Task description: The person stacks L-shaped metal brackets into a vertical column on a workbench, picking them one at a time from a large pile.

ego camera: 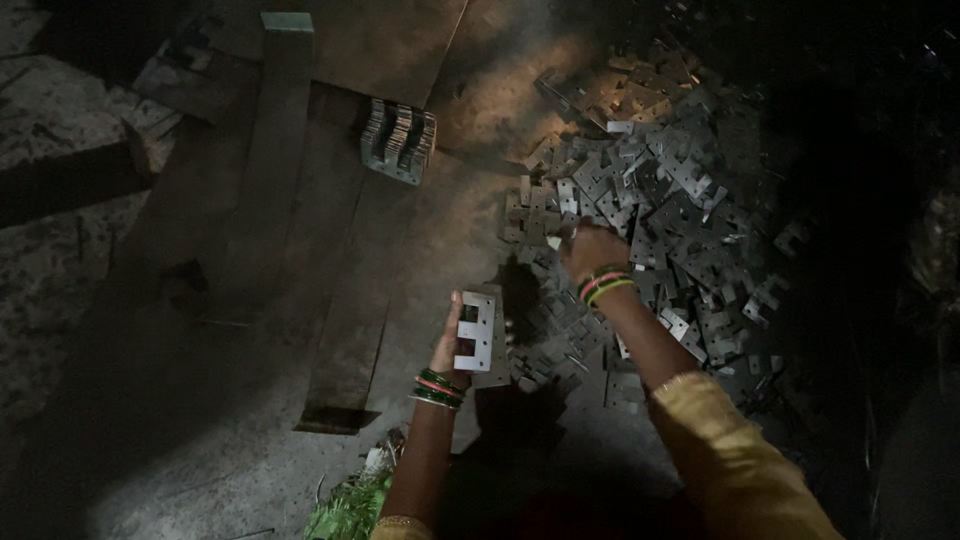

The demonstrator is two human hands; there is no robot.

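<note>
Floor (200, 470) dusty, dim (plates (660, 200) heaped right); planks (270, 200) left.

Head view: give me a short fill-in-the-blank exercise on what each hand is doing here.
1. The left hand holds a small stack of flat metal ____.
2. The right hand reaches into the big ____ of loose plates.
3. A neat stack of plates stands on the long metal ____.

Missing words: plates; pile; sheet
</note>
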